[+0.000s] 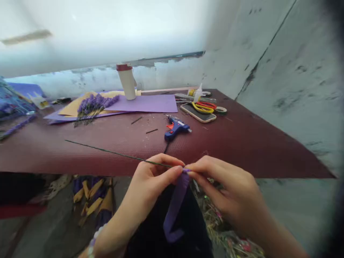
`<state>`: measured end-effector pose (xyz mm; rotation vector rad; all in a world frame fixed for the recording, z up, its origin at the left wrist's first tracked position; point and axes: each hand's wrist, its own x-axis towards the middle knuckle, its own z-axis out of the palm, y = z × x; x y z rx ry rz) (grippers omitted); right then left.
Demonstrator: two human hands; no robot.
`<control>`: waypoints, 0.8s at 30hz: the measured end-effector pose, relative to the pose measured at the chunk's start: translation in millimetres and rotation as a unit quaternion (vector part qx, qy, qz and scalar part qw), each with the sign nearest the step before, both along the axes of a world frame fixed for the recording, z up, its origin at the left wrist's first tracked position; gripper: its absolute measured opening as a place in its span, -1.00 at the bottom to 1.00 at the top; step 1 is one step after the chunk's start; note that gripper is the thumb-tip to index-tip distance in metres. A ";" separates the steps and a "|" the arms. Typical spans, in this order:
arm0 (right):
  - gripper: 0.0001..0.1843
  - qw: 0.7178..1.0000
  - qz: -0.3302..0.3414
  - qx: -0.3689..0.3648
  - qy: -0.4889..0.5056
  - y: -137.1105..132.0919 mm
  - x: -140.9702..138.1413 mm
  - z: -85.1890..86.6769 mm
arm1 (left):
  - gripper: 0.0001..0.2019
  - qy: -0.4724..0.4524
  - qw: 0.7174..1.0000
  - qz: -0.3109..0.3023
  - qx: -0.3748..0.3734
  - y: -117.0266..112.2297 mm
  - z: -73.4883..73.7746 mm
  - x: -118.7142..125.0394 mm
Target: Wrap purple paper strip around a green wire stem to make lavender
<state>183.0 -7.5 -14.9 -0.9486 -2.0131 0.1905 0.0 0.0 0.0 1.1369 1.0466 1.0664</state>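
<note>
Between thumb and fingers, my left hand [156,182] pinches a thin green wire stem [118,153], whose long free end points out to the left. My right hand [228,182] is closed at the stem's other end, pinching a purple paper strip [176,204] where it meets the wire. The strip looks fringed near the top and hangs down over my dark-clothed lap, its lower end folded sideways. Both hands almost touch at the fingertips, just in front of the table edge. Beyond them a blue glue gun [176,128] lies on the table.
On the dark red table [242,143] are a phone [197,113], yellow-handled scissors [202,108], a tape roll [220,110], purple paper sheets [150,104], a bunch of purple flowers [94,104] and a lidded cup [127,82]. Wrapped bundles [92,197] stand below, left.
</note>
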 end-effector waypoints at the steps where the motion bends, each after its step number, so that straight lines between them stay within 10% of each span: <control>1: -0.83 1.000 -0.002 0.012 -0.009 0.2 -1.3 -0.2 | -0.90 0.000 1.000 -0.001 -0.002 0.7 -1.5 1.9; 12: -0.80 0.998 -0.015 0.043 -0.041 0.3 -2.4 -2.8 | -0.93 -0.036 0.999 0.009 -0.007 5.8 -12.9 9.0; 24: -0.86 0.937 0.019 -0.322 0.133 10.1 -0.7 16.4 | -0.92 -0.022 0.999 0.028 0.029 1.8 -10.4 11.3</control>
